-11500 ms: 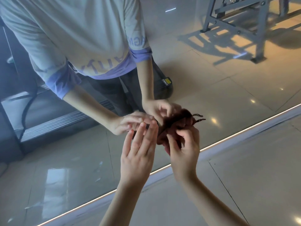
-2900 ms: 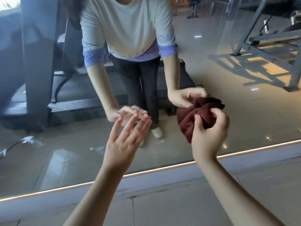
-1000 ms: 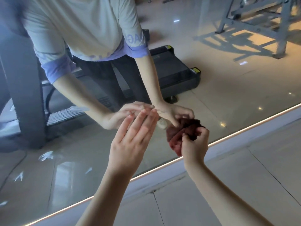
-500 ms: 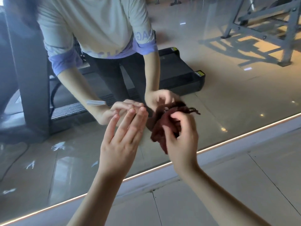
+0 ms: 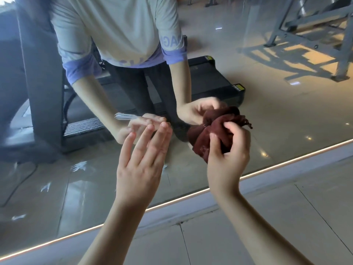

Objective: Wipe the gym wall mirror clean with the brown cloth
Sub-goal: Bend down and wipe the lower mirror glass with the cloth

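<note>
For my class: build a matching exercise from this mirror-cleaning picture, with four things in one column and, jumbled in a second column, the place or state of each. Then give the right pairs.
Column one
1. left hand
2. brown cloth
3. white smears
4. light strip

Column two
a. bunched up in the right hand
b. runs along the bottom edge of the mirror
c. fingers straight, holding nothing
d. low on the mirror, to the left of both hands

Pairs: 1-c, 2-a, 3-d, 4-b
</note>
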Demonstrator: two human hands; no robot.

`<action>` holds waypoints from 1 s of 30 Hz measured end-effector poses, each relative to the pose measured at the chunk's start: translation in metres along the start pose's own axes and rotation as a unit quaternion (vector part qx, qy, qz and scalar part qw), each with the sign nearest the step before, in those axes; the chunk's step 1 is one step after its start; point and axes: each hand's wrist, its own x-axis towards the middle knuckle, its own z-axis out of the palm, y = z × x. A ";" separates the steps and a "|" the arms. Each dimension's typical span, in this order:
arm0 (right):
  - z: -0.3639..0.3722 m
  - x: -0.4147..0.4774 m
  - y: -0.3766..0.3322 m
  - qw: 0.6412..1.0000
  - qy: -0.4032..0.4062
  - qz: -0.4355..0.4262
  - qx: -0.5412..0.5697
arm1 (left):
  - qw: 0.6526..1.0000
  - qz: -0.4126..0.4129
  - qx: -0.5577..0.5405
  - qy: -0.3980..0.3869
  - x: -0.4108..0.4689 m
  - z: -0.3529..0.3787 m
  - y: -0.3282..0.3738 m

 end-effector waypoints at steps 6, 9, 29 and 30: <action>-0.006 -0.013 0.012 0.987 -0.136 -0.079 -0.019 | 1.000 -0.001 0.006 -0.003 -0.003 0.000 0.001; -0.004 0.015 0.001 0.998 -0.028 -0.051 -0.016 | 1.000 -0.001 0.005 -0.005 -0.005 0.003 0.001; -0.009 0.026 -0.005 0.987 -0.111 -0.111 -0.036 | 1.000 0.002 0.004 0.001 -0.006 0.002 0.001; -0.012 0.036 -0.001 0.992 -0.073 -0.093 -0.035 | 1.000 0.003 0.002 0.001 -0.006 0.002 0.001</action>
